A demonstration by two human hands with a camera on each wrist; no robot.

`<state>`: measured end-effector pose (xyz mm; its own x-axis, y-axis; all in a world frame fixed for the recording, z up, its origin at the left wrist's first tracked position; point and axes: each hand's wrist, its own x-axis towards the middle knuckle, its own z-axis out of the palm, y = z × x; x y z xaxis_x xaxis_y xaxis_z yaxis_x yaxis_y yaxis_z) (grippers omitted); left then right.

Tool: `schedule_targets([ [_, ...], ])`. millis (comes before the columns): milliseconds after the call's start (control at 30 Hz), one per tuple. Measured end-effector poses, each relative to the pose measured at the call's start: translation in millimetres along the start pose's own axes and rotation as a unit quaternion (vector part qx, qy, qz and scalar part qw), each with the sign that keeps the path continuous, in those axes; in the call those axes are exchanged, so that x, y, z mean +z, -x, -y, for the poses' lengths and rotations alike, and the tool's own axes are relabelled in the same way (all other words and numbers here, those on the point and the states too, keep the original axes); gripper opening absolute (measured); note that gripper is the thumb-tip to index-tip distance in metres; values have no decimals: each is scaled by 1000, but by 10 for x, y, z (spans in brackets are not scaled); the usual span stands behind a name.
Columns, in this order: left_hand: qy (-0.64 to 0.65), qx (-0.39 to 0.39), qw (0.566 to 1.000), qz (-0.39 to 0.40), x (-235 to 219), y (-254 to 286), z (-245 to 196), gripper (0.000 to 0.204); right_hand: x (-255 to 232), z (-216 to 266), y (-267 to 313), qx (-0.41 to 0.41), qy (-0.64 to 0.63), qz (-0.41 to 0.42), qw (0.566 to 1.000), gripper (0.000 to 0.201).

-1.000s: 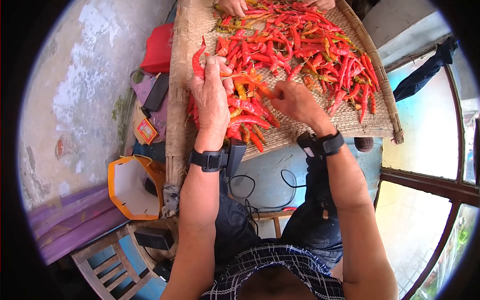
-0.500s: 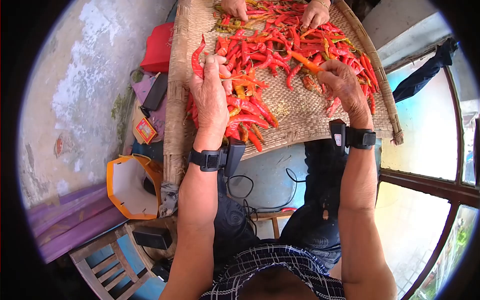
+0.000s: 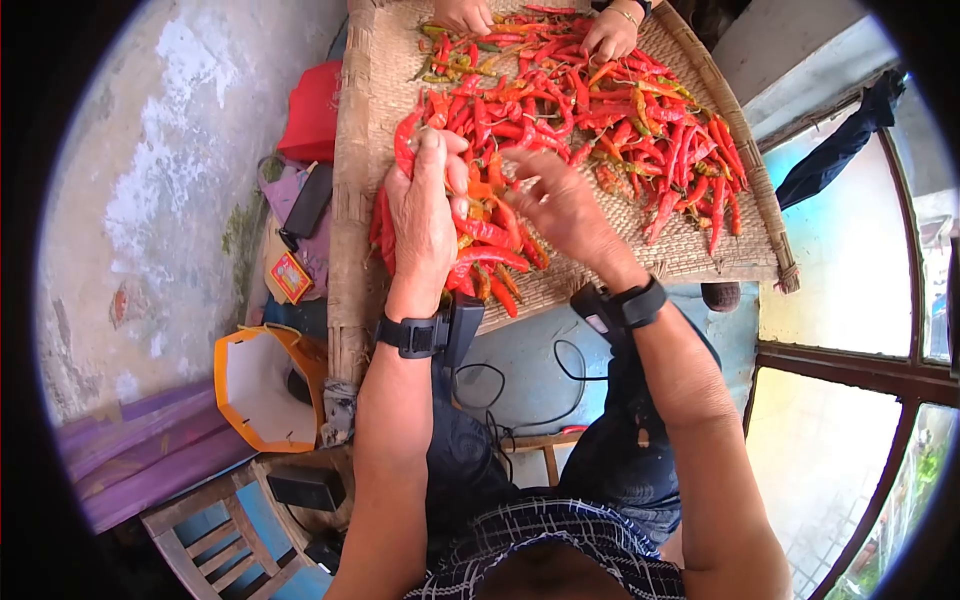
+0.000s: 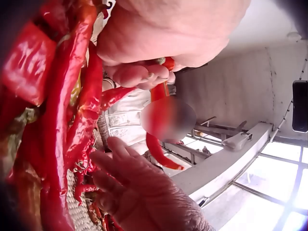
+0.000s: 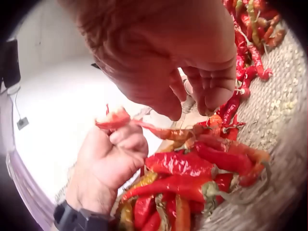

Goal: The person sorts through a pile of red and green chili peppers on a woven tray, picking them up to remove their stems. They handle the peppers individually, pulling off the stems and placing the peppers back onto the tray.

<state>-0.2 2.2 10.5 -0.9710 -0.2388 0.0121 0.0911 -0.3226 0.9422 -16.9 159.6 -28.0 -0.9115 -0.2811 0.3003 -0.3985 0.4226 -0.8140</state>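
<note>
Head view: a person seated at a woven tray [image 3: 360, 200] is sorting red chillies [image 3: 620, 110], the heap spreading from the tray's centre toward 1 o'clock. The left hand [image 3: 425, 215], at 9 o'clock of the heap, is clutching a bunch of chillies [image 3: 405, 140] in curled fingers, their tips sticking out above the knuckles. The right hand [image 3: 560, 205] is reaching in just beside it at 3 o'clock, fingers loosely spread and gripping nothing that can be seen (the right wrist view shows its fingertips [image 5: 216, 96] hovering just above the bunch). More chillies are lying under both hands at the tray's near edge. Another person's two hands [image 3: 465, 15] are working the heap at 12 o'clock. A red bag [image 3: 312, 110] is sitting at 9 o'clock of the tray, an orange-rimmed paper bag [image 3: 265, 380] at 7 o'clock
</note>
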Motion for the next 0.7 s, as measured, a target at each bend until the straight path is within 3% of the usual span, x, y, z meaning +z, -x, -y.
schedule_targets([
  [67, 36, -10, 997, 74, -9, -6, 12, 34, 65, 72, -24, -90, 43, 29, 995, 34],
  [133, 30, -4, 995, 90, 19, 7, -21, 33, 140, 52, -10, -115, 27, 17, 993, 24],
  [267, 55, -7, 995, 87, 31, 27, -71, 27, 51, 130, -1, -63, 56, 4, 996, 19],
  [467, 57, 17, 998, -10, -37, -27, -27, 18, -272, -114, -61, -22, 134, -27, 990, 18],
  [533, 56, 13, 997, -46, -38, -50, -22, 17, -391, -209, -109, 115, -39, -39, 992, 21],
  [600, 53, -3, 997, -63, -29, -37, -15, 21, -547, -222, -156, 162, -288, -160, 930, 29],
  [633, 56, -3, 996, -63, -16, -44, -5, 21, -575, -269, -199, 180, -337, -245, 891, 35],
  [667, 60, 2, 996, -61, -10, -44, 0, 21, -605, -312, -205, 179, -353, -276, 876, 32],
  [700, 52, 2, 997, -51, -10, -39, 4, 21, -596, -334, -190, 176, -319, -255, 896, 29],
])
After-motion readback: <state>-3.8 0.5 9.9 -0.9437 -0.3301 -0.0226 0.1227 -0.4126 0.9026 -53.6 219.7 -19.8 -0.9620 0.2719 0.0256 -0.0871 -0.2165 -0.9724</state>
